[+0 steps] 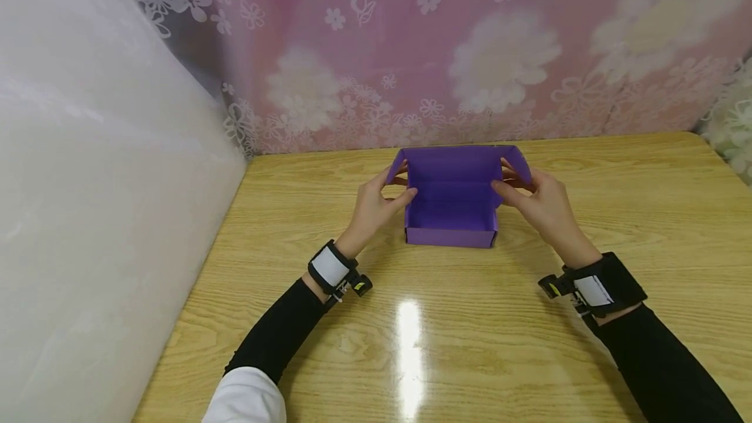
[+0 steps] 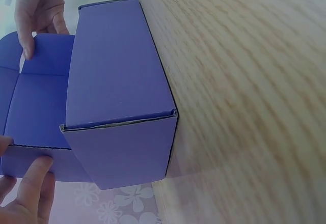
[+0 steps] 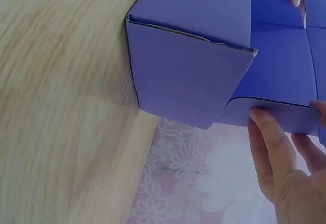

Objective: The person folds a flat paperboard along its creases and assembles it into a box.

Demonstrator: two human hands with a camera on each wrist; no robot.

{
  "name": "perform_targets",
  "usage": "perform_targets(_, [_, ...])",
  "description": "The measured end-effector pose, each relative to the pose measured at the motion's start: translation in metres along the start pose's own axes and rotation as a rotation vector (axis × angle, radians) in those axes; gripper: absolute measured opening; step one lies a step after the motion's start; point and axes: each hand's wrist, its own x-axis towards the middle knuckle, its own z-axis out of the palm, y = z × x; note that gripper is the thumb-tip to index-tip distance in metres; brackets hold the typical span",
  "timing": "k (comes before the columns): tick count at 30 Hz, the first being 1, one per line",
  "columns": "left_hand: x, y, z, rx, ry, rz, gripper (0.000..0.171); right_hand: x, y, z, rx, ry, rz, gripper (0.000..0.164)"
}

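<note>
A purple cardboard box (image 1: 451,237) stands on the table with its lid (image 1: 455,165) raised at the back and its inside bare. At the lid's left side, my left hand (image 1: 373,207) holds the side flap between thumb and fingers. My right hand (image 1: 546,204) grips the opposite flap (image 3: 275,111) the same way, with its thumb toward the box's inside. In the left wrist view, fingers press on the outer face of the left flap (image 2: 63,165). The lid's curved end tabs stick out past both hands.
The box rests on a wood-grain table (image 1: 329,358) near its far edge. Behind hangs a pink flowered curtain (image 1: 399,57), and a white sheet (image 1: 106,181) slopes along the left side. Each wrist wears a black strap with a small camera.
</note>
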Motion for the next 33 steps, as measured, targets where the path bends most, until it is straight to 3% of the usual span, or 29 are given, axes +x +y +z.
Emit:
perform_targets(6, [0.0,-0.001,0.0,0.008,-0.005,0.004,0.05,0.0,0.0,0.005,0.029,0.018,0.001,0.054])
perform_targets(25, [-0.009,-0.004,-0.001,-0.064,-0.044,-0.018,0.055,-0.009,0.006,0.008,-0.07,0.053,-0.018,0.044])
perform_targets(33, [-0.012,-0.008,0.001,-0.12,-0.079,-0.025,0.057,-0.011,0.013,0.006,-0.094,0.022,-0.046,0.044])
